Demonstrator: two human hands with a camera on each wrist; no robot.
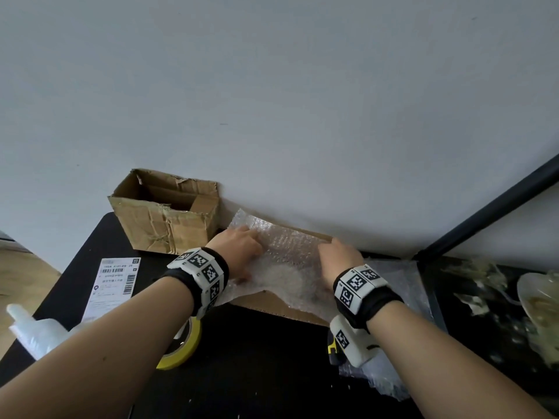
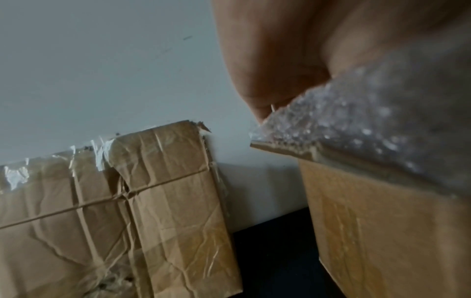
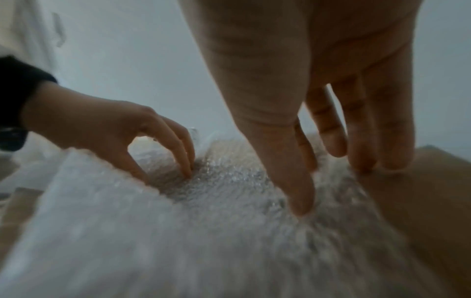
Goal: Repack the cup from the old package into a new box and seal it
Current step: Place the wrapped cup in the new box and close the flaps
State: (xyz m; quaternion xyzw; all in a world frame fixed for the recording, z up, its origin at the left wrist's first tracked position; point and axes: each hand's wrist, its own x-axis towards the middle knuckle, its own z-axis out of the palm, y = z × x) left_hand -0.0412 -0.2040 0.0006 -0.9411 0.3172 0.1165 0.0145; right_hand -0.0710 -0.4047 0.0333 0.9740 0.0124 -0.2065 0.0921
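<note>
A sheet of bubble wrap [image 1: 290, 249] [image 3: 203, 231] lies over the open top of the new cardboard box [image 1: 266, 300] [image 2: 382, 231] against the wall. My left hand [image 1: 242, 252] [image 3: 114, 125] presses bent fingertips into the wrap's left side. My right hand [image 1: 335, 257] [image 3: 305, 121] pushes straight fingers [image 3: 300, 193] down into its right side. A pale rounded shape shows faintly through the wrap; the cup itself is hidden. The old crumpled box [image 1: 163, 219] [image 2: 127, 201] stands open and upright just left of the new one.
A yellow tape roll [image 1: 184, 343] lies under my left wrist, a shipping label [image 1: 116, 279] to its left, and a white plastic bag [image 1: 33, 331] at the table's left edge. More bubble wrap [image 1: 390, 282] lies on the right. A black frame [image 1: 484, 213] borders a cluttered surface.
</note>
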